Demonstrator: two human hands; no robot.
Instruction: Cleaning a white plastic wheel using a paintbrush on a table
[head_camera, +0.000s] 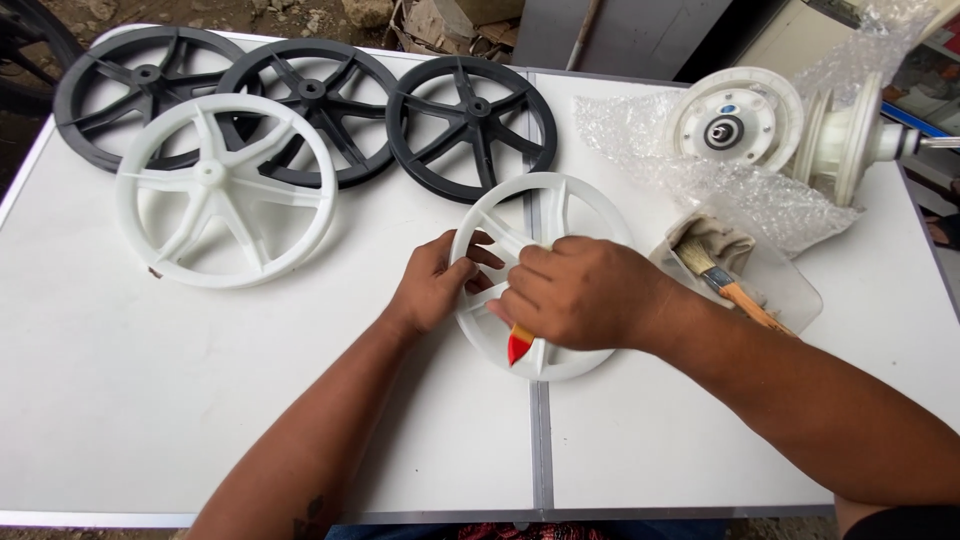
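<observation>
A white spoked plastic wheel (560, 205) lies flat at the middle of the white table (200, 400). My left hand (435, 285) grips its left rim, fingers hooked between the spokes. My right hand (580, 295) rests over the wheel's hub and is closed on a small tool with a red and yellow handle (519, 345), whose tip is hidden under the palm.
A second white wheel (225, 190) and three black wheels (470, 115) lie along the far left. At the right lie bubble wrap (760, 195), a round white gear unit (740, 120), a white shafted part (850, 140) and a clear tray (790, 295) holding a paintbrush (725, 285).
</observation>
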